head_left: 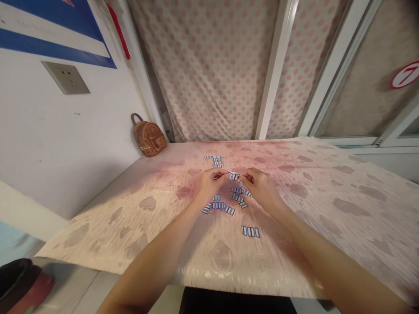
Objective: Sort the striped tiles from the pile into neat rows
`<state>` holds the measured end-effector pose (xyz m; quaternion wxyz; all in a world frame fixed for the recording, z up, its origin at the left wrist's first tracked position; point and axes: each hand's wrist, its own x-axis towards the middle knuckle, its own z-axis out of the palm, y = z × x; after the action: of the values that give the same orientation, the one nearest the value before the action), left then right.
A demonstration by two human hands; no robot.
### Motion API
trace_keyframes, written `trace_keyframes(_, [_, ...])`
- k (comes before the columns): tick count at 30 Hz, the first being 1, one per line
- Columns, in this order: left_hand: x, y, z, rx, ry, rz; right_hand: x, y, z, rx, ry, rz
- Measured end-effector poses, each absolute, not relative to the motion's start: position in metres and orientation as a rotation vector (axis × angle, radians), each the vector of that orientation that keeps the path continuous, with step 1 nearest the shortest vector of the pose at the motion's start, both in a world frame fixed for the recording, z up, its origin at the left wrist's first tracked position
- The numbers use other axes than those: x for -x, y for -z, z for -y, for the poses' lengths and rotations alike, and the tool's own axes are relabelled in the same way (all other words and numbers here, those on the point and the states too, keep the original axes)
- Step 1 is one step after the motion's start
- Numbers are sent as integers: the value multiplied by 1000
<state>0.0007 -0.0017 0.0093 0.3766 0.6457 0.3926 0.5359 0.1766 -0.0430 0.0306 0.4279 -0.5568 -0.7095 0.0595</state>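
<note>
Between my two hands is a small white piece with blue stripes (pixel 234 176), just above the table. My left hand (pixel 209 181) pinches its left end with thumb and fingertips. The right end is pinched by my right hand (pixel 259 185). Beyond my left hand, a neat column of similar striped pieces (pixel 218 162) lies on the table, with a short piece (pixel 208 157) to its left. Several loose striped pieces (pixel 218 205) are scattered nearer me, and more (pixel 240 199) lie beside my right hand, partly hidden by it. One separate piece (pixel 251 231) sits closest to the front.
A patterned plastic cloth (pixel 147 226) covers the table. At the back left corner, a small brown backpack (pixel 150 137) leans by the wall. A dotted curtain (pixel 216 74) hangs behind the table. A wall socket (pixel 66 78) is on the left, and a dark red container (pixel 26 285) stands below.
</note>
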Motion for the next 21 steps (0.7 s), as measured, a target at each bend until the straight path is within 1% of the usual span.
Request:
trace_keyframes(10, [-1,-11,5,-1670,-1339,-1014,-175,-32,44,1422,-220,1778])
trace_keyframes(21, [-2,-8,3,-1682,-1336,-1035,-175,-33,45,1416,-198,1779])
